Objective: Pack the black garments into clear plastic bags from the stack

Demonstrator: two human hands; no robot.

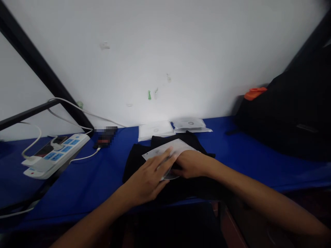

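Observation:
A frosted white plastic zip bag (165, 148) lies on folded black cloth (137, 156) at the table's middle. My left hand (148, 177) has its fingers over the bag's top side and its thumb near the lower edge, holding the bag. Reaching in from the right, my right hand (190, 163) is partly inside the bag's mouth. Its fingers are bent and mostly hidden by the bag and the left hand, so what they touch cannot be made out. Behind the cloth lie two similar bags, a flat one (156, 131) and a fuller one (191, 124) with a round mark.
The blue table (100, 182) stands against a white wall. At left are a white power strip (62, 153) with cables and a dark device (106, 137) on a cord. A large black bag (289, 113) with an orange piece (254, 93) fills the right side.

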